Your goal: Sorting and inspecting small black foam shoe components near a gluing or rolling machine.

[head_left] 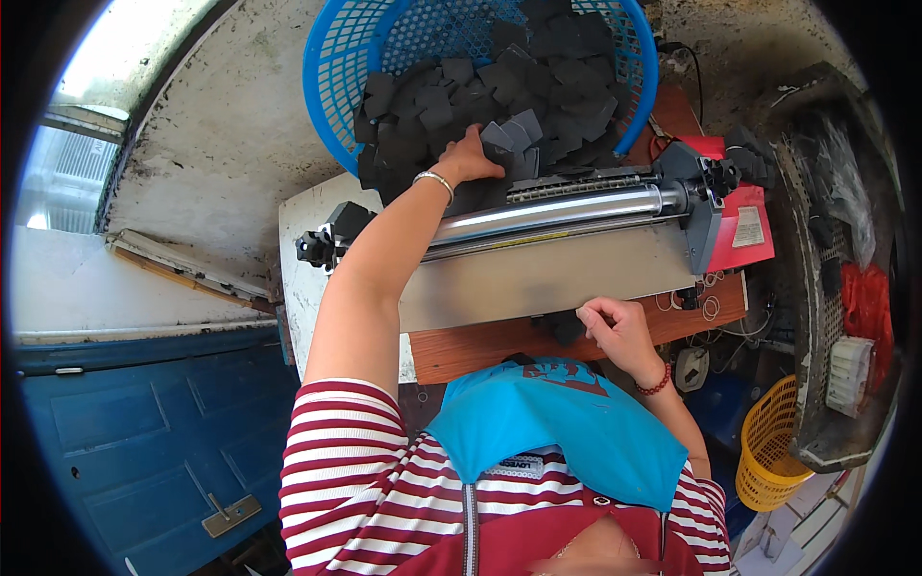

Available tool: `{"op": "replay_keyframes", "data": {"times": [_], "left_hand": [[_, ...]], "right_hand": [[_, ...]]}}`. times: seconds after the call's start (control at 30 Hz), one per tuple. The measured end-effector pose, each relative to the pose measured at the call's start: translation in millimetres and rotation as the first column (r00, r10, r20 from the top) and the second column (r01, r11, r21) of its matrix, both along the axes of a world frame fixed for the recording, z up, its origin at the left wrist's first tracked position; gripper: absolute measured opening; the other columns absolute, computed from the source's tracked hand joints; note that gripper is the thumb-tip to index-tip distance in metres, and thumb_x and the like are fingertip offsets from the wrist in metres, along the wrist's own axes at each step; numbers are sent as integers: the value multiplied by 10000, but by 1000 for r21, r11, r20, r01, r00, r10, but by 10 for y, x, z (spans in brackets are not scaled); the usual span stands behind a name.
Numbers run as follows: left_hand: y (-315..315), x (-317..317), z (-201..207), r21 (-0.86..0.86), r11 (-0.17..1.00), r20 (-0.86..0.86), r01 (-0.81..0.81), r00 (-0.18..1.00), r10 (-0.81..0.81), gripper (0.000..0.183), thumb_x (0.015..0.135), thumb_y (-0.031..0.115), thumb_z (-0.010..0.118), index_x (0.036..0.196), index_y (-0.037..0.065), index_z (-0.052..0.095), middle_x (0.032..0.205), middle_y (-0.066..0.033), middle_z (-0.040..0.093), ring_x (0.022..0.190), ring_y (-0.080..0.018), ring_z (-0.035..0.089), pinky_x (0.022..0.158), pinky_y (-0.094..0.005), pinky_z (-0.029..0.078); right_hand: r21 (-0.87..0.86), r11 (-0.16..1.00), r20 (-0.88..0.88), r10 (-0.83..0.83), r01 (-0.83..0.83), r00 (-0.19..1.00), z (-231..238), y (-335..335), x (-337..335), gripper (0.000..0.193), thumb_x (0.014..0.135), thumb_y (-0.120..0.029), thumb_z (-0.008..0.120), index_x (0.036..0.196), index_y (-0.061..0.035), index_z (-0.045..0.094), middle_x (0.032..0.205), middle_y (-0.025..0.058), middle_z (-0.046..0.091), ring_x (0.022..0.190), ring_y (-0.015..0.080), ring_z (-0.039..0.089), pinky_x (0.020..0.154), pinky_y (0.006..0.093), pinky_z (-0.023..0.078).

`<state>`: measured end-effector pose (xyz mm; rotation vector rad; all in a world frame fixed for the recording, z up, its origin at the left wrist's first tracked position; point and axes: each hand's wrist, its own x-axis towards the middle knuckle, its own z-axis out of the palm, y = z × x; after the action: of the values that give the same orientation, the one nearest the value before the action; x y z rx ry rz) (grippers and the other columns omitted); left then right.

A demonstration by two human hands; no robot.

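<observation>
My left hand [469, 158], a bracelet at its wrist, reaches over the roller machine to a heap of dark flat pieces [432, 110]. Its thumb and forefinger are apart, beside several lighter grey pieces [514, 132]. A silver roller [557, 209] spans the machine under my left forearm, in front of the heap. My right hand [619, 334], with a red beaded bracelet, is closed in a pinch near the front edge of the beige feed plate [547, 274]. Blurred dark pieces [562, 328] lie just left of its fingers; whether it holds one is hidden.
A blue plastic basket [331, 96] tips its heap toward the machine. The machine has a red side housing [744, 230] and black knobs [317, 248]. A wooden board [451, 355] runs along the front. A yellow basket [759, 480] stands lower right; a blue door [125, 422] is at left.
</observation>
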<state>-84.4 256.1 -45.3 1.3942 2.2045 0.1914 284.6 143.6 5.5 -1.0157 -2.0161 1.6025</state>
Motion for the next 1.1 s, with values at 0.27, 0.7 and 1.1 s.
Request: {"op": "replay_keyframes", "data": {"times": [0.27, 0.7, 1.1], "left_hand": [[381, 279, 309, 348, 911, -32, 221, 974, -224, 565, 716, 122, 698, 1256, 50, 550, 1135, -214, 633, 1105, -353, 587, 938, -400, 456], [1622, -192, 796, 876, 481, 6, -15, 1000, 20, 583, 722, 256, 742, 1251, 104, 550, 920, -92, 646, 850, -286, 637, 781, -401, 510], [817, -328, 1075, 701, 662, -253, 265, 960, -116, 424, 786, 231, 702, 1174, 76, 629, 1030, -100, 653, 931, -226, 634, 801, -360, 515]], "right_hand": [[-68, 992, -31, -112, 110, 993, -148, -52, 140, 196, 902, -173, 623, 849, 9, 671, 646, 49, 636, 573, 92, 590, 533, 241, 444], [-193, 935, 39, -297, 299, 954, -377, -257, 344, 177, 899, -155, 627, 849, 12, 658, 630, 22, 611, 575, 66, 569, 527, 225, 438], [100, 951, 188, -307, 293, 933, -960, -370, 540, 216, 889, -219, 621, 842, -15, 675, 643, 116, 629, 560, 212, 614, 533, 309, 464]]}}
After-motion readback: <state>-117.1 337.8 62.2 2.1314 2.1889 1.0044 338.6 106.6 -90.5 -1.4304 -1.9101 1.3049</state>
